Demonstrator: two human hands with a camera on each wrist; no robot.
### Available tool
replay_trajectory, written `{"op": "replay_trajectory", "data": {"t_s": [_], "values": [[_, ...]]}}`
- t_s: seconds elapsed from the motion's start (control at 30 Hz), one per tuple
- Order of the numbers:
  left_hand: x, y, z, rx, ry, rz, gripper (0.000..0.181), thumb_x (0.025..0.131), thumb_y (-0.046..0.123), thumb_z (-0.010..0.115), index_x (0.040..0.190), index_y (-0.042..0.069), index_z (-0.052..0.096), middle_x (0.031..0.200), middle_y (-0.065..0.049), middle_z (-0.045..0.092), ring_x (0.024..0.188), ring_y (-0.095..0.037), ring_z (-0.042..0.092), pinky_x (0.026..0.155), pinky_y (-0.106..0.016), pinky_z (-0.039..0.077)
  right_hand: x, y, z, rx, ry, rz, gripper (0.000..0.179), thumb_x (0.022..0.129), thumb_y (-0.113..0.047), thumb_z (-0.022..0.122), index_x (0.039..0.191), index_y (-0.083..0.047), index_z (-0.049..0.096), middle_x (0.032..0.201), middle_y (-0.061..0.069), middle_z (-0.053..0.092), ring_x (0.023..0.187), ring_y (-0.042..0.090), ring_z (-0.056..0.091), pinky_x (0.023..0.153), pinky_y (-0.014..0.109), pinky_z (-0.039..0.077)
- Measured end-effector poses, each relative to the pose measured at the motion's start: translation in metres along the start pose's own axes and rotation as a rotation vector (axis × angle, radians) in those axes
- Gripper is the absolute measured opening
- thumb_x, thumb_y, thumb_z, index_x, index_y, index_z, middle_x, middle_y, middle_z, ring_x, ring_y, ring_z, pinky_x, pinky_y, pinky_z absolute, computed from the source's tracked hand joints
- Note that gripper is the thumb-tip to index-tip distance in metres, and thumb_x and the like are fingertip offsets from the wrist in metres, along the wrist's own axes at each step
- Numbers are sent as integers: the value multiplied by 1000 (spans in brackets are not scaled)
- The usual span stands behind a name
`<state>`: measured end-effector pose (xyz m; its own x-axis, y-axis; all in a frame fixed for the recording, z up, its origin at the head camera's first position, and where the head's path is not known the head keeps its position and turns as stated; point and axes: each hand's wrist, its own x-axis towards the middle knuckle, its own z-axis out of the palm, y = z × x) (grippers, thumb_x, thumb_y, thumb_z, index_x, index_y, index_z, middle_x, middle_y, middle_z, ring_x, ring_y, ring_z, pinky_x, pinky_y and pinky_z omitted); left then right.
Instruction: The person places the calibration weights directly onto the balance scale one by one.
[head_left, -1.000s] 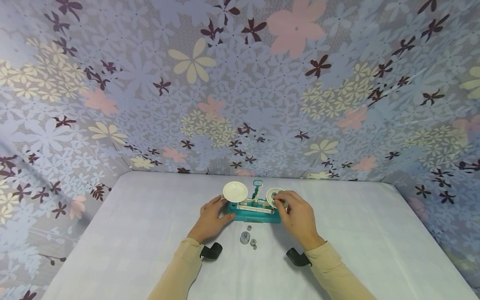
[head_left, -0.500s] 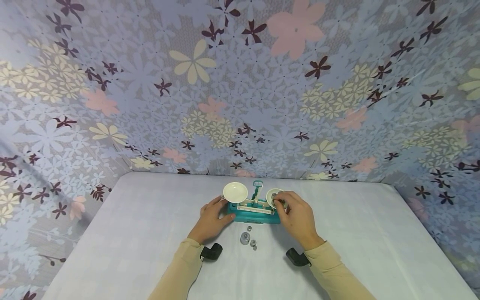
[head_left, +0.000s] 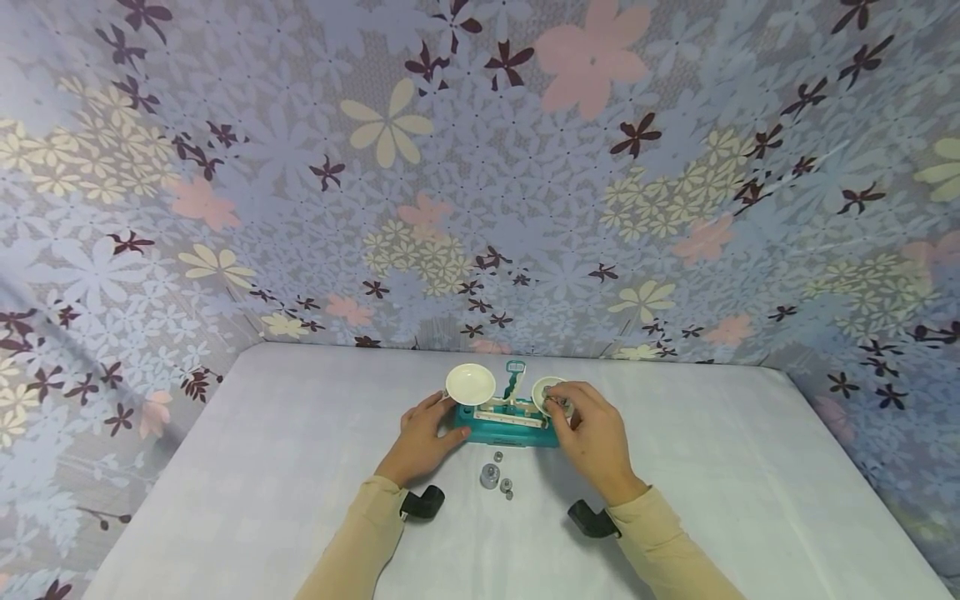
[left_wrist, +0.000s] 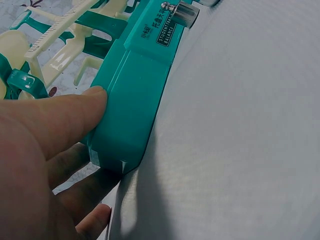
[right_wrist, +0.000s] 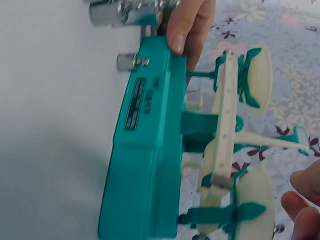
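Note:
A teal and cream pan balance (head_left: 513,431) stands on the table. My left hand (head_left: 422,437) grips its left end, thumb (left_wrist: 95,102) on the base and fingers behind. Over the right cream pan (head_left: 537,400), my right hand (head_left: 597,432) bends its thumb and fingers in a pinch on a small metal weight, mostly hidden by the fingers. Another metal weight (head_left: 548,390) shows in this pan. The left pan (head_left: 470,385) holds nothing. In the right wrist view, curled right fingers (right_wrist: 303,181) appear beside the pan, and a metal knob (right_wrist: 279,228) shows near its rim.
Several silver weights, the largest a cylinder (head_left: 490,476), stand on the white tablecloth (head_left: 315,467) in front of the balance. Flower-patterned fabric (head_left: 480,208) rises behind and at both sides. Black wrist mounts (head_left: 423,502) jut inward from both sleeves.
My right hand and wrist have shifted very slightly left, with the fingers still over the right pan. The left hand, balance and loose weights have stayed in place.

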<state>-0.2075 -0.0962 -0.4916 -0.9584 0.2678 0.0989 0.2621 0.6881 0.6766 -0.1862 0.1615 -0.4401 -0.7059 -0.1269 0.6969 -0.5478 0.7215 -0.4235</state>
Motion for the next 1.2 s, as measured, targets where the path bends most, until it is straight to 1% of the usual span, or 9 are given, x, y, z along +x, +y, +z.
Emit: {"op": "replay_trajectory", "data": {"t_s": [0.2, 0.33, 0.5, 0.63, 0.83, 1.03, 1.1, 1.2], "values": [[0, 0, -1, 0, 3, 2, 62, 89, 41, 59, 139, 7, 42, 140, -7, 44, 137, -24, 24, 108, -51, 12, -1, -12, 2, 49, -6, 2, 14, 82, -11, 70, 96, -13, 69, 100, 1, 65, 47, -1, 36, 41, 19, 35], [0, 1, -1, 2, 2, 0, 63, 89, 41, 59, 139, 7, 43, 140, -7, 44, 137, -24, 24, 108, -51, 12, -4, -18, 6, 78, -18, 19, 14, 82, -11, 70, 96, -14, 69, 98, -1, 65, 48, -2, 36, 42, 19, 35], [0, 1, -2, -3, 5, 9, 62, 89, 42, 58, 138, 7, 43, 140, -8, 45, 137, -25, 24, 108, -52, 13, -9, -26, 9, 127, -44, 47, 16, 82, -11, 71, 97, -14, 69, 101, -3, 64, 48, -2, 36, 42, 19, 35], [0, 1, -2, -3, 3, 12, 62, 89, 42, 58, 138, 6, 44, 140, -9, 45, 137, -25, 24, 108, -52, 13, -11, -33, 12, 143, -63, 53, 17, 81, -11, 72, 98, -13, 69, 97, -4, 63, 50, -2, 36, 43, 18, 35], [0, 1, -2, 2, 3, 11, 62, 89, 42, 59, 137, 6, 44, 140, -9, 45, 137, -25, 24, 108, -51, 13, -14, -41, 17, 167, -95, 63, 17, 81, -13, 72, 97, -18, 68, 96, -7, 62, 51, -2, 37, 43, 17, 36], [0, 0, -1, 5, 4, 3, 62, 88, 42, 59, 137, 7, 44, 139, -8, 45, 137, -24, 25, 108, -50, 13, -18, -45, 21, 232, -130, 75, 18, 80, -13, 73, 96, -17, 69, 101, 0, 65, 51, -1, 40, 44, 17, 38], [0, 0, -1, 3, 6, 9, 62, 88, 42, 59, 137, 7, 45, 139, -9, 46, 137, -25, 25, 108, -51, 13, -19, -46, 22, 244, -140, 84, 18, 80, -12, 74, 96, -17, 69, 101, -1, 65, 50, -1, 40, 44, 18, 38], [0, -1, -1, 5, 2, 9, 63, 88, 43, 58, 138, 7, 44, 139, -8, 45, 137, -24, 25, 108, -51, 14, -21, -48, 23, 263, -163, 103, 18, 79, -12, 74, 96, -17, 69, 95, -6, 63, 48, -1, 39, 42, 18, 37]]}}
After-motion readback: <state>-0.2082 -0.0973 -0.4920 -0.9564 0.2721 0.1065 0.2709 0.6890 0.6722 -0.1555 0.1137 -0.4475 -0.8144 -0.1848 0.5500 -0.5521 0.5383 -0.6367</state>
